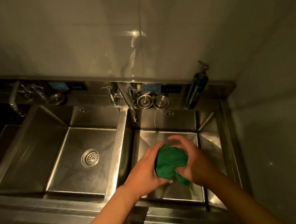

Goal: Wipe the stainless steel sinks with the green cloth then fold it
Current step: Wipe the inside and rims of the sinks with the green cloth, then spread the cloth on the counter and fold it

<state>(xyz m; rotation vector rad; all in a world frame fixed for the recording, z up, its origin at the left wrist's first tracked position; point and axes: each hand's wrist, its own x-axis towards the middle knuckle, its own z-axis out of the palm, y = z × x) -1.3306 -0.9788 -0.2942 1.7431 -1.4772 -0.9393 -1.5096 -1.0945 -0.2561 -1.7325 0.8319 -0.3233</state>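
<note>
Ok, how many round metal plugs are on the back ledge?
3: one plug behind the left sink; two side by side behind the right sink. Others may lie beyond the dark left edge.

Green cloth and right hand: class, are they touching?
Touching. The head view shows the right hand curled round the green cloth over the right sink.

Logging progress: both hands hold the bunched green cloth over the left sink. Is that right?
The sink is wrong. The head view shows the left hand and right hand holding the bunched green cloth over the right sink.
</note>
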